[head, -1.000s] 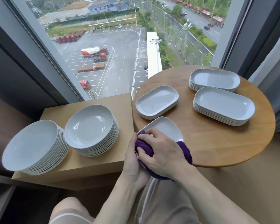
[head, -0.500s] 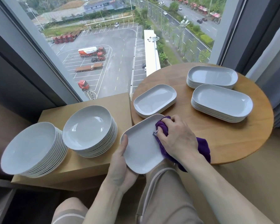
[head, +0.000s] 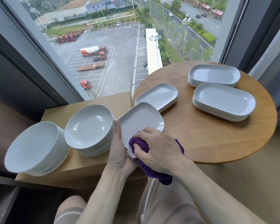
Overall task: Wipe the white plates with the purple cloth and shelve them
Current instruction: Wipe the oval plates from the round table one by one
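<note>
The left hand (head: 120,152) grips the near edge of a white rectangular plate (head: 141,120), thumb up along its left rim and fingers hidden beneath, holding it tilted in the air between the low wooden bench (head: 87,172) and the round bench (head: 217,139). The right hand (head: 158,151) is curled round the bunched purple cloth (head: 152,172) and presses it onto the plate's near corner; the loose end of the cloth hangs below the wrist.

The plate looks like glazed ceramic or melamine: stiff, smooth, probably slippery under a cloth and likely to chip or break if dropped. The raised rim is the sensible place to hold it, thumb over the edge and fingers supporting the base, as the left hand appears to do. The cloth is soft and plush and will bunch to fit the corners.

On the round bench lie a single similar plate (head: 157,96) and two stacks of oval platters (head: 223,101). Two stacks of round deep plates (head: 89,128) stand on the low bench. These stacks would be heavy to lift whole.

No brand, label or readable writing shows on any plate or on the cloth.
</note>
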Action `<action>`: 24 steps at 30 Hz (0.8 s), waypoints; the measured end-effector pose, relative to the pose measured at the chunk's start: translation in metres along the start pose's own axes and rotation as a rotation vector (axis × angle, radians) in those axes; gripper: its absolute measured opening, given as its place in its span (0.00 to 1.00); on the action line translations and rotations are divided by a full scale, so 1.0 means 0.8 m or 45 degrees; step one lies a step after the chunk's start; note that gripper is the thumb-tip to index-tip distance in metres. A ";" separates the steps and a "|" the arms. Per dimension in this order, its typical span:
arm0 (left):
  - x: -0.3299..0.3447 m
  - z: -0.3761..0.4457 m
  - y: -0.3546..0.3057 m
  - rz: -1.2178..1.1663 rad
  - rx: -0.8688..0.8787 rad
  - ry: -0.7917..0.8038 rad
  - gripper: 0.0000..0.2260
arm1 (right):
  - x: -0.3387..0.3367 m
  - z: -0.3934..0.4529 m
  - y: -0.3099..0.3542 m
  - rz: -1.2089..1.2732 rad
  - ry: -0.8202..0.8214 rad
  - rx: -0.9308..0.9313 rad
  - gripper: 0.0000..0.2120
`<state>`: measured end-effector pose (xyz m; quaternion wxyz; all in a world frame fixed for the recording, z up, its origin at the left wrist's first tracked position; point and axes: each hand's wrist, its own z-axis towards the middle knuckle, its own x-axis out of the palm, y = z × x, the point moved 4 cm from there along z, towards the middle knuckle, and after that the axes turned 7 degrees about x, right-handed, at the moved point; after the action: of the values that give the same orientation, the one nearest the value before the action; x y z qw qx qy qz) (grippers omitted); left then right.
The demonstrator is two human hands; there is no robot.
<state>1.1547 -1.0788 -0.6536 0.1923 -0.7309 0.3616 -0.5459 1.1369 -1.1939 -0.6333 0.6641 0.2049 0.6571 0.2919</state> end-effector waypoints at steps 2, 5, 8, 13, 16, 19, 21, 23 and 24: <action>0.001 -0.005 0.011 -0.012 -0.082 -0.012 0.35 | -0.003 -0.001 0.002 0.032 -0.014 -0.046 0.12; -0.001 -0.010 0.027 -0.007 -0.157 -0.042 0.36 | -0.002 0.000 0.001 0.109 -0.032 -0.067 0.13; 0.002 -0.014 0.039 0.024 -0.198 -0.020 0.32 | -0.001 0.004 -0.009 0.095 -0.086 -0.009 0.14; -0.003 -0.015 0.052 0.031 -0.204 0.029 0.25 | -0.006 0.014 -0.041 0.041 -0.214 0.156 0.12; -0.002 -0.020 0.050 0.053 -0.170 0.014 0.23 | -0.015 0.022 -0.068 -0.015 -0.258 0.261 0.13; 0.000 -0.021 0.040 0.120 -0.125 0.030 0.24 | -0.029 0.026 -0.090 -0.070 -0.334 0.346 0.14; -0.001 -0.020 0.035 0.144 -0.106 0.021 0.25 | -0.037 0.026 -0.103 -0.078 -0.381 0.409 0.14; -0.002 -0.018 0.032 0.155 -0.090 0.031 0.26 | -0.042 0.025 -0.112 -0.091 -0.391 0.449 0.15; -0.003 -0.016 0.032 0.166 -0.087 0.024 0.26 | -0.043 0.025 -0.115 -0.103 -0.384 0.463 0.15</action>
<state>1.1341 -1.0923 -0.6684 0.1991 -0.7067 0.4287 -0.5264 1.1688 -1.2827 -0.6671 0.7179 0.3359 0.6000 0.1081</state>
